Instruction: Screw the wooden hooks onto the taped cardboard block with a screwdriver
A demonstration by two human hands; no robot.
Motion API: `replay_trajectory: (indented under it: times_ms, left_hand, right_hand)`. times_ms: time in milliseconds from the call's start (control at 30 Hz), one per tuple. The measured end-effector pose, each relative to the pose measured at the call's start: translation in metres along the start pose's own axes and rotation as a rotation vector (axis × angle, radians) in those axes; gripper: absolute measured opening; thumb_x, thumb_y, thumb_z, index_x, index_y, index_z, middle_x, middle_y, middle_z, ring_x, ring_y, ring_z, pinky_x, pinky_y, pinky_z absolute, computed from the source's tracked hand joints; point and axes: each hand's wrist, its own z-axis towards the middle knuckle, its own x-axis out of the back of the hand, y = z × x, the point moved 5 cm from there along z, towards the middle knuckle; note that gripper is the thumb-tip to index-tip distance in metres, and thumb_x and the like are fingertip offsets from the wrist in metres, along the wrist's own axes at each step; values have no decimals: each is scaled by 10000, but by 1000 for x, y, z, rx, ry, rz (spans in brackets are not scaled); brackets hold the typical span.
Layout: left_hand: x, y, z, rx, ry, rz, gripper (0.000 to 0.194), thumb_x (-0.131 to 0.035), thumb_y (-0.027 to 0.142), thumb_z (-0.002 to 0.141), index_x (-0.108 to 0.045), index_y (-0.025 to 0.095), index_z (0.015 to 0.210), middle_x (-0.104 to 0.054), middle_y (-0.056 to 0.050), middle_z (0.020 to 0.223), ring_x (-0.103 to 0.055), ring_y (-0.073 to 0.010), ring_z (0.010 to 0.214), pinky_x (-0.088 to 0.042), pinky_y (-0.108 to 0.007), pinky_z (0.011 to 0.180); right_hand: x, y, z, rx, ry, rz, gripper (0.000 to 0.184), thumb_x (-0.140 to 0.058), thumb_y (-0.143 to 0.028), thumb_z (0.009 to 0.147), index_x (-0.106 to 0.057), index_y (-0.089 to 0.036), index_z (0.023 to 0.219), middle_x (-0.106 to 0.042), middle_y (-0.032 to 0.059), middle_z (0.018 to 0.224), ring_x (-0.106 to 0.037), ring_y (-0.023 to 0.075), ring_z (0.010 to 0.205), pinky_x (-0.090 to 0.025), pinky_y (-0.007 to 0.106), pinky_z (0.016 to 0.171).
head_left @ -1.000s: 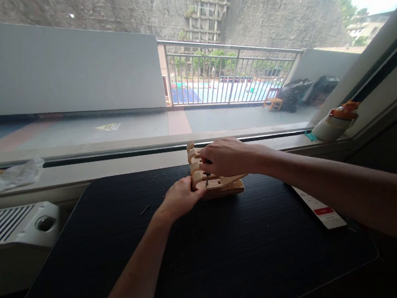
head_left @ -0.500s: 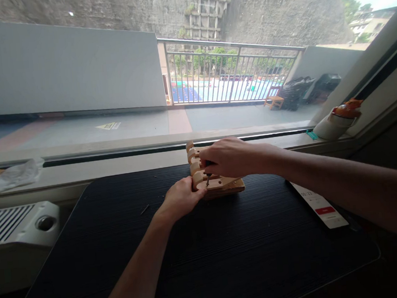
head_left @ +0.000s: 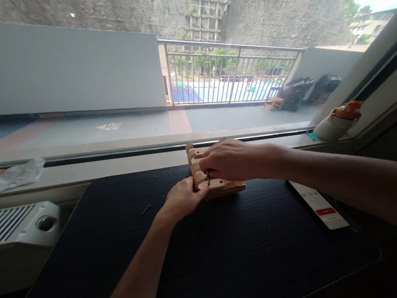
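A light wooden piece (head_left: 226, 189) with rounded lugs along its left side and dark holes on top rests near the far edge of the black table (head_left: 209, 255). My left hand (head_left: 184, 196) is closed on its near left corner, thumb along the front. Above it, my right hand (head_left: 225, 159) is closed round a small screwdriver (head_left: 208, 180). The screwdriver's metal shaft points down at the wood beside my left thumb, and its tip seems to meet the top face. My right fingers cover most of its handle and part of the wood.
At the right lies a phone (head_left: 325, 209) showing a timer. A thin dark rod (head_left: 145, 210) is left of my left hand. On the windowsill stand a white bottle with an orange top (head_left: 338, 121) and a clear plastic bag (head_left: 20, 175). A white radiator (head_left: 19, 227) is left.
My right hand has turned and lowered slightly with the screwdriver, whose handle shows less now. My left hand keeps its hold on the wooden piece.
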Motion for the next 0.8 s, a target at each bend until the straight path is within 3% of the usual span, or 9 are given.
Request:
replay_trajectory:
  times_ms: [233,433,567,700,800]
  left_hand:
    - [1,2,0,21,-13,18,280,-530,461,750,-594,191,786,-659,-50,753,-611,-196,674,-397,-256,580]
    - [0,1,0,10,-13,18,287,-521,460,756,-593,187,811,-661,-53,779,-609,-192,681,-392,-249,567]
    - [0,0,0,2,-8,18,302,-505,479,765,-593,194,815,-659,-48,768,-609,-190,680,-390,-248,564]
    - [-1,-1,0,8,-5,21,305,-502,486,765,-590,196,805,-657,-50,759,-609,-193,676,-392,-252,569]
    - [-2,-1,1,15,-6,20,307,-493,490,770,-591,201,797,-656,-46,750,-610,-192,675,-393,-253,574]
  right_hand:
    - [-13,15,4,-84,94,0,273,-389,-313,869,-602,-144,843,-631,67,772,-508,119,648,-263,259,593]
    - [-20,29,-1,-189,93,17,319,-370,-384,854,-599,-162,866,-646,77,823,-542,150,680,-269,254,561]
    - [-11,21,-4,-136,84,-10,264,-445,-340,809,-580,-198,986,-648,61,867,-551,164,711,-251,251,542]
    - [-3,9,-2,-64,23,-48,176,-465,-224,803,-595,-175,912,-646,65,856,-542,151,719,-251,257,563]
    - [-3,7,1,-63,-1,-59,163,-452,-233,826,-589,-159,873,-646,72,846,-527,139,693,-249,258,567]
